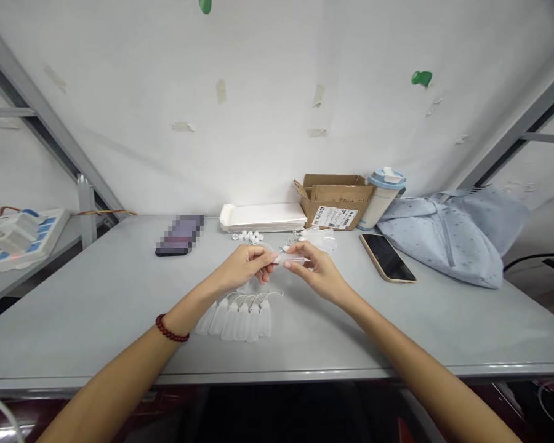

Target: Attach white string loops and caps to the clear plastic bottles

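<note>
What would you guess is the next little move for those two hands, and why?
Probably laying the small clear bottle, held between the left hand and right hand, beside the row of bottles on the table; those already lie lined up just below.

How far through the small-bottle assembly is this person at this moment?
Done: a row of small bottles lies near the table edge. In hand: the left hand and right hand together hold one small clear bottle. Left: loose white caps and clear parts lie beyond the hands.
</note>
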`<state>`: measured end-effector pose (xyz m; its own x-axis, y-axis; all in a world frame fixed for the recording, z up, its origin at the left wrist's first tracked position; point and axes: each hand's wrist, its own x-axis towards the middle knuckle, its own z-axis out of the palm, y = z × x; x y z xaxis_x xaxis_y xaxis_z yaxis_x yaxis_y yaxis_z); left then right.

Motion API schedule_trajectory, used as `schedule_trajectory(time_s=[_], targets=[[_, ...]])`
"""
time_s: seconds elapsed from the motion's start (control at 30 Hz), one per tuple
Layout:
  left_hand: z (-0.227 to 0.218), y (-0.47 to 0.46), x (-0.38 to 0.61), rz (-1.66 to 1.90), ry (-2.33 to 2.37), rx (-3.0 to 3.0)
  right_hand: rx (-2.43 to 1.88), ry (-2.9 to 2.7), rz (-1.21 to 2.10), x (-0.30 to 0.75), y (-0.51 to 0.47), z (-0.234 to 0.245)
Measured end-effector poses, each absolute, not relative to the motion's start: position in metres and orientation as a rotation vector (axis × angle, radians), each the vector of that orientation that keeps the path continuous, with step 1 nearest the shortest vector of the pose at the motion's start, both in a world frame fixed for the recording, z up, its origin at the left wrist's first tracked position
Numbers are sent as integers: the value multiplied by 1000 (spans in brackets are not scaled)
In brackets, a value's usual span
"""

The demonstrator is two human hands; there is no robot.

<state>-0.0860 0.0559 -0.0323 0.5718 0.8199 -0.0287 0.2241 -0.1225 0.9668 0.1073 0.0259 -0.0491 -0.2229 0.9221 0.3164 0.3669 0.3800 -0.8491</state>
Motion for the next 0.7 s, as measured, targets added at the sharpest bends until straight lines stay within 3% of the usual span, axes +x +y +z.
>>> schedule_trajectory(time_s=[0.17,0.47,0.7], targets=[[-33,54,-85,677,872,1702,-1172,-1748,736,106,26,-48],[-38,45,-76,903,883,1884,-1139,-1560,1059,110,29,-49],[-34,47,-78,781,911,1875,-1113,-1567,1059,110,30,-48]])
